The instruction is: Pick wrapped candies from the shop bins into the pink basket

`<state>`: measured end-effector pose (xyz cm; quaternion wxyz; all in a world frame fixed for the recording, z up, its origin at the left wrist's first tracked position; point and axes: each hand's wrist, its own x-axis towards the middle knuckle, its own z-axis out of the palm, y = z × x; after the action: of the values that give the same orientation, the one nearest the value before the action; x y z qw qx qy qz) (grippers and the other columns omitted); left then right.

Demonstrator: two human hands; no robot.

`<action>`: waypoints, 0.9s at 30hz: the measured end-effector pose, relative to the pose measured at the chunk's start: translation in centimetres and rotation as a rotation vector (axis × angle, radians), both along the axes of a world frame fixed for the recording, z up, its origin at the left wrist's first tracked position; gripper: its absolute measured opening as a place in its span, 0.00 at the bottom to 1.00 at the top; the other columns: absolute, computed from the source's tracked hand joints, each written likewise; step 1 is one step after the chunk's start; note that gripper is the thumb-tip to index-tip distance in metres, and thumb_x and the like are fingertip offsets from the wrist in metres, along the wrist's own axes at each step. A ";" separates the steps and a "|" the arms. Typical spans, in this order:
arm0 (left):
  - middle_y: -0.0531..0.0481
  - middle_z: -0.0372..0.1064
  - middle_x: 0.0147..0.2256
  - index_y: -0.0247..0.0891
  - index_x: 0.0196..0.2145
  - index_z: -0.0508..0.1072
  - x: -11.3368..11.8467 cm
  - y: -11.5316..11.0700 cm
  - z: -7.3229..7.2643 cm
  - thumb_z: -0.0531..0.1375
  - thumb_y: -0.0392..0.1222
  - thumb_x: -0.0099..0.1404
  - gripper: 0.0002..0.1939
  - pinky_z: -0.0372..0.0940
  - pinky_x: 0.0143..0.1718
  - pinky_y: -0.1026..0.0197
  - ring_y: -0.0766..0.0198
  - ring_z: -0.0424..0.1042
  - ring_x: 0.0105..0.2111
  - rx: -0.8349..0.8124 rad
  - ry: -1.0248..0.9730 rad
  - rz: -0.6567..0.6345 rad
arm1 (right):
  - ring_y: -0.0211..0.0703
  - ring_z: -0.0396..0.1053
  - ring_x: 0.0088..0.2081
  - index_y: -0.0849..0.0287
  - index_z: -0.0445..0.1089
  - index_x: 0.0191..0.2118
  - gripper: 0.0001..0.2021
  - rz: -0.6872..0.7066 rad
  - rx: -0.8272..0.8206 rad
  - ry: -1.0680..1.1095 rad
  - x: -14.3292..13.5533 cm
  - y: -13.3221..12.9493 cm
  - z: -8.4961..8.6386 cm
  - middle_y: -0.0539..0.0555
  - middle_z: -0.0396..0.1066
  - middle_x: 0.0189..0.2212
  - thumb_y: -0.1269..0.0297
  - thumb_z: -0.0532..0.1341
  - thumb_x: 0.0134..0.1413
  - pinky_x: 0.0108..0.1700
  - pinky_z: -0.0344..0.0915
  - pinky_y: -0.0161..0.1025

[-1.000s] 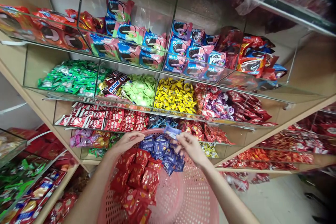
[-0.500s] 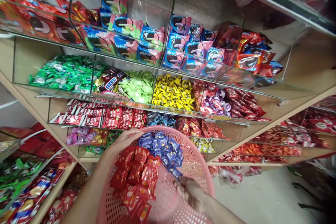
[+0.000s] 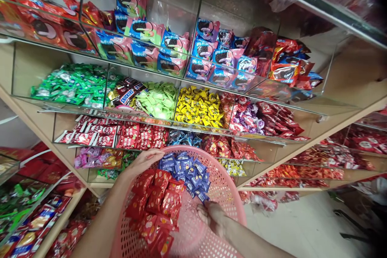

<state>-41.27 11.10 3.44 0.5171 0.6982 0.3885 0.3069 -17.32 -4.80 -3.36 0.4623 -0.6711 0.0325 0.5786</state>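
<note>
My left hand (image 3: 148,161) is closed over the far left rim of a pink perforated plastic basket (image 3: 232,205). Inside lie two heaps of small wrapped sweets: red packets (image 3: 160,201) on the left and purple-blue packets (image 3: 187,171) at the far side. My right hand (image 3: 213,215) is down in the basket, right at the near end of the purple-blue heap. Its fingers are curled together, and whatever they may hold is hidden. The pink basket floor shows between the red heap and this hand.
Slanted wooden shelves with clear dividers rise ahead, holding green sweets (image 3: 75,84), yellow sweets (image 3: 199,107), blue-and-pink cookie packs (image 3: 145,54) and red-and-white packets (image 3: 101,135). More shelving with red sweets (image 3: 305,173) stands at right, above pale floor (image 3: 290,225). Another sweet rack (image 3: 27,225) is at lower left.
My right hand has shifted slightly left inside the basket, and the nearest purple-blue packet has moved a little up and left. My left hand stays on the rim.
</note>
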 end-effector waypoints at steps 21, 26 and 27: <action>0.49 0.71 0.44 0.40 0.39 0.75 0.0 0.3 -0.4 0.55 0.57 0.57 0.21 0.58 0.49 0.57 0.56 0.65 0.47 -0.050 -0.016 -0.006 | 0.35 0.64 0.19 0.55 0.58 0.38 0.14 0.276 0.240 -0.290 0.2 -1.6 3.4 0.48 0.66 0.25 0.53 0.57 0.49 0.21 0.62 0.33; 0.51 0.72 0.43 0.40 0.40 0.75 0.0 0.1 -0.2 0.53 0.58 0.57 0.23 0.60 0.46 0.59 0.56 0.66 0.45 -0.071 0.001 0.024 | 0.53 0.64 0.44 0.60 0.55 0.52 0.32 0.145 0.442 -1.191 3.7 -7.5 4.7 0.64 0.61 0.48 0.49 0.61 0.42 0.42 0.65 0.46; 0.51 0.72 0.42 0.40 0.39 0.75 0.0 0.1 -0.2 0.53 0.58 0.57 0.23 0.60 0.45 0.58 0.56 0.67 0.44 -0.071 0.003 0.031 | 0.58 0.60 0.50 0.59 0.53 0.54 0.35 0.106 0.375 -1.220 4.2 -8.8 4.2 0.65 0.56 0.52 0.49 0.61 0.41 0.45 0.63 0.49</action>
<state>-41.26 11.16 3.24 0.5364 0.6737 0.4106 0.2998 -13.13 -13.56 0.82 0.4779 -0.7882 -0.3716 0.1104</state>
